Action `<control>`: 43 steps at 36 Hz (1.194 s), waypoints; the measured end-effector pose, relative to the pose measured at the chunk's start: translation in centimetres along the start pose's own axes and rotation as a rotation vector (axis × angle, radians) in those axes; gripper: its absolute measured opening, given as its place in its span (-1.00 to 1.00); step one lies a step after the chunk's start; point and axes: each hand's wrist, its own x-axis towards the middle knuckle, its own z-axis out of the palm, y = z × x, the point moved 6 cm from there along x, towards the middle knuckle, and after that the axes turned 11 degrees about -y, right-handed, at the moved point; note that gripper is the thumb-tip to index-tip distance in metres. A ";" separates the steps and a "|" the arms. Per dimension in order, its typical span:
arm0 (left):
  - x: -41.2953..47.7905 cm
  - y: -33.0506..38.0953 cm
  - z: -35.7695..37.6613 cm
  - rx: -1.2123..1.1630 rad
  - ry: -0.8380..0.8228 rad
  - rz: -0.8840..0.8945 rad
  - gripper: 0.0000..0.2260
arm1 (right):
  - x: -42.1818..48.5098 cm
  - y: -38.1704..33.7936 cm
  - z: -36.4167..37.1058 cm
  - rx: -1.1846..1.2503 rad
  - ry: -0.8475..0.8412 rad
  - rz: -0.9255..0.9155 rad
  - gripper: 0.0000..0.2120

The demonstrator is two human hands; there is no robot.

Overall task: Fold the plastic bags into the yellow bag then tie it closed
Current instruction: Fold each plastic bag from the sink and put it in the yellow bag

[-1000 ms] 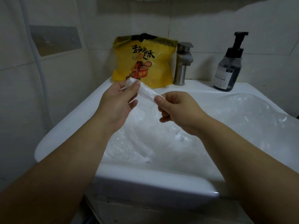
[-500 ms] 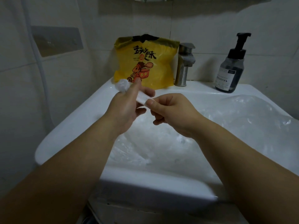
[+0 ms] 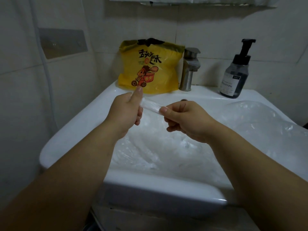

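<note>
A clear plastic bag, rolled into a narrow strip (image 3: 150, 106), is stretched between my two hands above the sink. My left hand (image 3: 126, 112) grips its left end in a closed fist with the thumb up. My right hand (image 3: 185, 119) pinches the other end between thumb and curled fingers. The yellow bag (image 3: 150, 67) with a cartoon print stands upright on the sink's back ledge, behind my left hand, with its top bunched. More clear plastic bags (image 3: 166, 147) lie crumpled in the basin and over its right side.
The white sink (image 3: 70, 137) fills the middle of the view. A metal tap (image 3: 190, 69) stands right of the yellow bag, and a dark pump bottle (image 3: 236, 74) stands at the back right. Tiled walls close in at the left and behind.
My hands came close together half a second ago, with a wad at the left fist. They have drawn apart again and the rolled strip is pulled straight between them.
</note>
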 end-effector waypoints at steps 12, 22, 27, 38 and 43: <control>1.5 3.8 -1.8 -0.101 -0.033 0.100 -0.74 | 1.4 -5.1 -2.3 -0.062 -0.002 -0.035 -0.86; 6.4 8.0 -4.5 -0.125 0.016 0.124 -0.79 | 6.2 -11.3 -4.4 -0.282 0.347 -0.232 -0.82; 8.9 8.2 -7.0 -0.125 0.103 0.092 -0.76 | 10.1 -13.8 -6.5 -0.509 0.483 -0.252 -0.75; 14.4 5.0 -12.6 -0.044 0.261 -0.030 -0.83 | 21.8 -17.3 -5.3 -1.069 0.453 -0.189 -0.68; 17.0 4.2 -12.8 -0.013 0.194 -0.054 -0.90 | 26.4 -17.1 -4.2 -1.368 0.344 -0.035 -0.69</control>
